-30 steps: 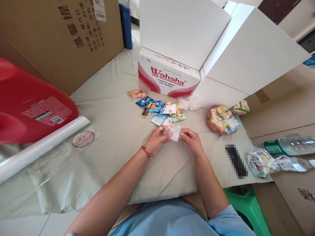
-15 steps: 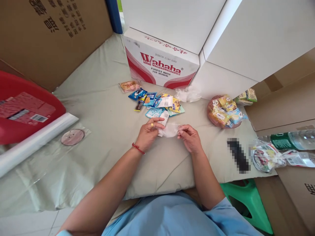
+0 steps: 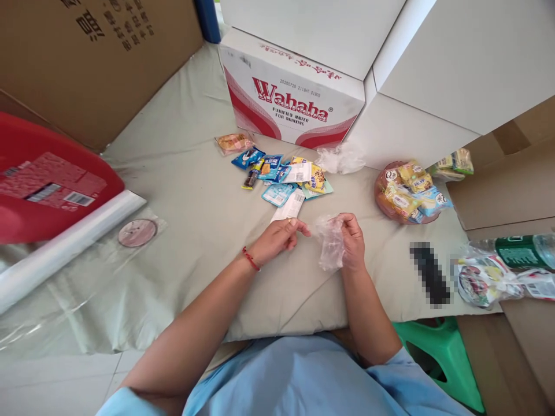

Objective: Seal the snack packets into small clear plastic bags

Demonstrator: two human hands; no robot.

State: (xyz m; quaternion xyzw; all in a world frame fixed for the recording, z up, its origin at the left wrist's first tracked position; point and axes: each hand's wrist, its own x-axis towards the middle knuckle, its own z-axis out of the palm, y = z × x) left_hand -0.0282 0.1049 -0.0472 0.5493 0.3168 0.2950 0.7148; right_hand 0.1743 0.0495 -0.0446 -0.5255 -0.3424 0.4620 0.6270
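A thin clear plastic bag [image 3: 330, 245] hangs crumpled from my right hand [image 3: 353, 245], whose fingers are closed on its upper right side. To the left is my left hand [image 3: 280, 240], with a red cord round the wrist. Its index finger points toward the bag, the other fingers are bent, and nothing shows in its grasp. A small gap appears between that fingertip and the bag. Just beyond my left hand lies a long white packet [image 3: 289, 206], partly hidden by the hand. Behind it is a loose pile of snack packets [image 3: 277, 167], blue, yellow and white.
At the back stand a Wahaha water carton [image 3: 292, 92] and crumpled clear plastic [image 3: 342, 157]. A bowl of wrapped snacks [image 3: 381, 199] and a blurred dark object [image 3: 430, 274] are at right. Leftward lie a red jug [image 3: 52, 179] and a plastic roll [image 3: 73, 245].
The bag was stretched between both hands; now only my right hand holds it, hanging lower. My left hand has let go. The view has shifted slightly.
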